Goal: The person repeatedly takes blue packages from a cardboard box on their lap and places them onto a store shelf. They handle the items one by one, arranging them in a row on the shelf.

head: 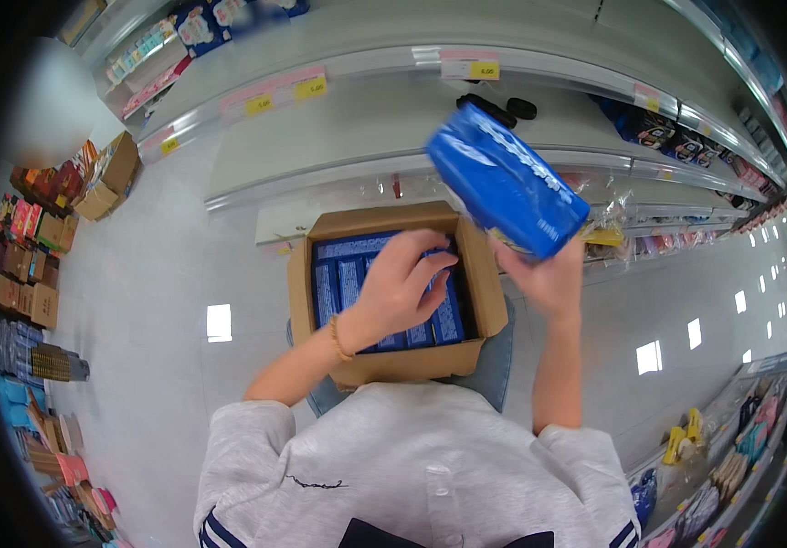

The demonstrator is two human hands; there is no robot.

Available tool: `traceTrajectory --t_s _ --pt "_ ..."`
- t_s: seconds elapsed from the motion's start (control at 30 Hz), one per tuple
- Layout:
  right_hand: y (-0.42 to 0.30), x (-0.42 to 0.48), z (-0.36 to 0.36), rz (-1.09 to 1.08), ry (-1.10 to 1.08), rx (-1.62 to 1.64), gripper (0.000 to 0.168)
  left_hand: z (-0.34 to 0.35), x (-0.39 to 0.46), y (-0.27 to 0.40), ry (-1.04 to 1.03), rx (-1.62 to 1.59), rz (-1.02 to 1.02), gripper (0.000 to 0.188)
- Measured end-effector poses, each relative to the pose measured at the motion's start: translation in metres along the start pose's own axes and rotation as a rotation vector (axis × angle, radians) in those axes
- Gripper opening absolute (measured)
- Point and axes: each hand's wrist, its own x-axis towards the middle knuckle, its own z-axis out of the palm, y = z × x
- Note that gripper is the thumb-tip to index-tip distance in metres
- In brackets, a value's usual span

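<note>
An open cardboard box [492, 301] sits in front of me, apparently on my lap, with its flaps folded outwards. Several blue plastic-wrapped packs [350, 284] bearing white writing stand packed inside it. Over these packs is my left hand [407, 277], fingers bent and spread, with nothing visible in its grasp; whether the fingertips touch a pack is unclear. My right hand [537, 274] grips the lower end of a larger-looking blue pack [510, 181], raised and tilted at the box's right, before the shelves. Motion blurs this pack slightly.
Grey metal shelves [338, 123] with price tags run across the front. A black object [496, 109] lies on one shelf. Cartons [109, 178] and stacked goods line the floor at left. Hanging goods [729, 466] fill a rack at lower right.
</note>
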Motion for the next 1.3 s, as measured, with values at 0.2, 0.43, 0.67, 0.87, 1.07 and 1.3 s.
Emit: traceTrajectory --t_s 0.2,0.43,0.67,0.87,1.07,1.3 --pt "0.024 -0.076 0.029 0.47 -0.061 -0.253 0.089 0.056 -0.078 0.008 -0.594 0.179 -0.234 0.063" --pt "0.026 -0.088 0.036 0.387 -0.436 -0.831 0.093 0.06 -0.116 0.006 -0.526 0.157 -0.294 0.061" --pt "0.011 -0.086 0.066 0.139 -0.624 -1.173 0.083 0.063 -0.122 0.008 -0.468 0.118 -0.328 0.054" --pt "0.029 -0.09 0.073 0.152 -0.725 -1.233 0.081 0.063 -0.123 0.013 -0.443 0.095 -0.364 0.05" --pt "0.013 -0.041 0.051 0.383 -0.971 -0.955 0.099 0.064 -0.124 0.013 -0.384 0.109 -0.388 0.049" --pt "0.023 -0.006 0.049 -0.065 -1.303 -1.086 0.13 0.065 -0.123 0.012 -0.391 0.09 -0.384 0.048"
